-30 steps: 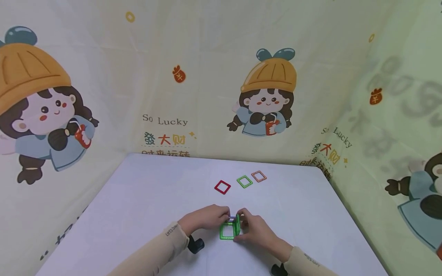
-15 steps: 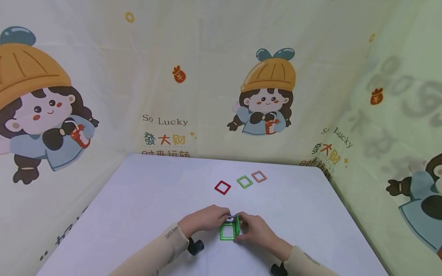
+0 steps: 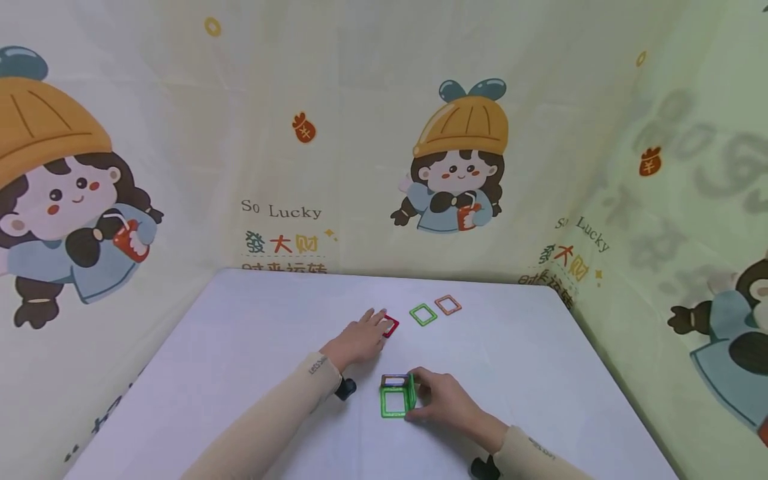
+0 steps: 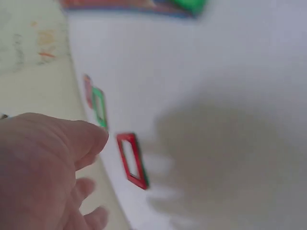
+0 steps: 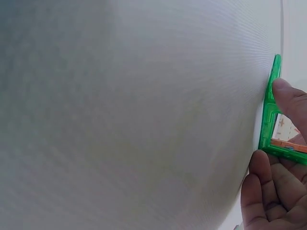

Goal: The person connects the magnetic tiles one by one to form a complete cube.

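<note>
My left hand (image 3: 358,341) reaches forward with fingers spread over a red square magnetic tile (image 3: 393,326), partly covering it in the head view. In the left wrist view, the hand's thumb and fingers stand apart, with nothing between them, beside the red tile (image 4: 139,163). Near the front, a green tile (image 3: 394,416) lies flat on the table. Another green tile (image 3: 413,392) stands upright along its right side, and a purple-edged tile (image 3: 394,377) stands along its back. My right hand (image 3: 449,401) holds the upright green tile by its edges, thumb on one and fingers on the other.
Farther back on the white table (image 3: 270,320) lie a light green tile (image 3: 417,319) and an orange tile (image 3: 441,310), side by side. A printed cloth (image 3: 360,173) hangs behind the table and along its sides.
My left hand has let go of the purple-edged tile and moved forward to the red tile, its fingers spreading. The purple-edged tile stays standing. My right hand keeps its hold.
</note>
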`<state>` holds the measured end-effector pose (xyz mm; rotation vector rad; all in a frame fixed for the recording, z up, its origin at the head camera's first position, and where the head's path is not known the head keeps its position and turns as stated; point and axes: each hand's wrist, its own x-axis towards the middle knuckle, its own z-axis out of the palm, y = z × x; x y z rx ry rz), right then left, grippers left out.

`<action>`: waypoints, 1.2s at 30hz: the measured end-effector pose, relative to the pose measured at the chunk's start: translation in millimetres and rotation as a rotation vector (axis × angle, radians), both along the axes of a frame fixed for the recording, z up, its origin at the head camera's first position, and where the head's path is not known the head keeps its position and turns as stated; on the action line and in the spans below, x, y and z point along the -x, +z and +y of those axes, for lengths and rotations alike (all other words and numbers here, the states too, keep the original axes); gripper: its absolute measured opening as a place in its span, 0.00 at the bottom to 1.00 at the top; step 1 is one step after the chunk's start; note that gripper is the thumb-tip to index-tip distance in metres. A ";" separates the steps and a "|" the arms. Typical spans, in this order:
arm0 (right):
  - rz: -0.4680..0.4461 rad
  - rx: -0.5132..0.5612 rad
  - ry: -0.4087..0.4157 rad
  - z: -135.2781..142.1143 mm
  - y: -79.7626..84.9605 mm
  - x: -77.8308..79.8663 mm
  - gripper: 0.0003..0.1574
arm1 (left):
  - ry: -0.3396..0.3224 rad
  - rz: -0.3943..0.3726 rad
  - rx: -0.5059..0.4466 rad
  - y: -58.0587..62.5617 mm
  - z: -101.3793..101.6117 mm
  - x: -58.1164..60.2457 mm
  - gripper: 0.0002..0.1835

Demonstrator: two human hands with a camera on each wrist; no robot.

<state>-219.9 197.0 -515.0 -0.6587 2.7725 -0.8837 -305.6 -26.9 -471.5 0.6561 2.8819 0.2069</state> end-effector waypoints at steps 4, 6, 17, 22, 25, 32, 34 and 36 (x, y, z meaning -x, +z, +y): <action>-0.009 0.005 -0.001 0.0 1.3 -0.7 0.41 | 0.062 0.007 0.019 -4.6 -2.0 10.7 0.33; -0.012 0.004 -0.001 -0.1 1.4 -0.8 0.41 | 0.087 -0.007 0.012 -7.9 -4.2 13.2 0.35; -0.009 0.007 -0.005 1.7 0.1 -0.8 0.41 | 0.156 -0.098 0.002 -19.8 -13.4 14.4 0.36; -0.014 0.017 -0.002 1.6 1.2 -1.6 0.41 | 0.124 -0.070 -0.010 -18.7 -9.7 16.5 0.27; -0.012 0.015 -0.004 0.3 1.7 -3.4 0.40 | 0.085 -0.024 -0.026 -18.5 -7.5 16.2 0.16; 0.003 0.023 -0.006 0.1 4.5 -2.9 0.39 | -0.044 0.091 0.023 -16.8 -5.6 18.9 0.08; 0.001 0.033 -0.004 -0.2 5.3 -2.4 0.39 | -0.072 0.121 0.045 -18.0 -6.5 19.0 0.08; -0.004 0.040 -0.001 -0.7 5.7 -2.2 0.39 | -0.087 0.136 0.062 -19.8 -7.5 18.2 0.09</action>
